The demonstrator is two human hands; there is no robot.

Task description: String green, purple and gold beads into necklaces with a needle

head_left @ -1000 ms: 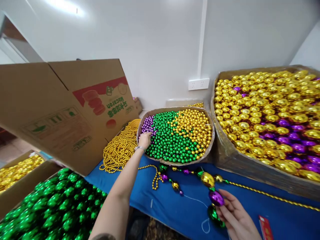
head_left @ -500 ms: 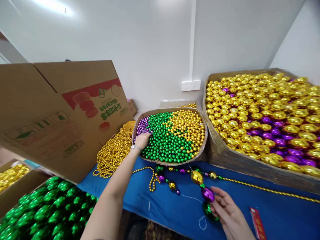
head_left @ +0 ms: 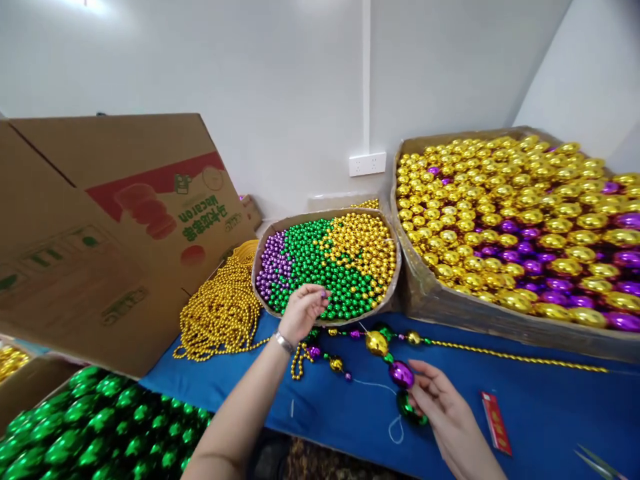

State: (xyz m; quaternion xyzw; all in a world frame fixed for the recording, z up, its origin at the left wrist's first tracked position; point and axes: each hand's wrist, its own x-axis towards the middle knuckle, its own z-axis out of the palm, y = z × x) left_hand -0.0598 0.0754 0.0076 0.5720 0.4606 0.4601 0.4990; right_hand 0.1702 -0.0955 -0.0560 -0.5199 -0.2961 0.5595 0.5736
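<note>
My left hand [head_left: 305, 310] is over the front edge of a box of small beads [head_left: 345, 260], pinching a small purple bead [head_left: 324, 294] between thumb and fingers. The box holds purple, green and gold beads in patches. My right hand [head_left: 440, 403] grips the strung large beads at a purple bead [head_left: 401, 375]. Above that bead on the same string sits a gold bead [head_left: 377, 343], with a thin needle-like tip rising from it. A dark green bead [head_left: 410, 408] hangs below, partly behind my fingers. The rest of the bead garland [head_left: 336, 364] lies on the blue cloth.
Gold bead chains [head_left: 220, 307] are heaped left of the bead box. A large box of gold and purple beads [head_left: 500, 227] stands right. Large green beads [head_left: 100, 427] and a tall carton [head_left: 125, 233] are at left. A red packet [head_left: 496, 423] and scissors-like metal tips [head_left: 597, 461] lie right.
My left hand has come out of the purple beads, moving right and toward me with a small purple bead. My right hand keeps its grip on the string. The view has shifted slightly.
</note>
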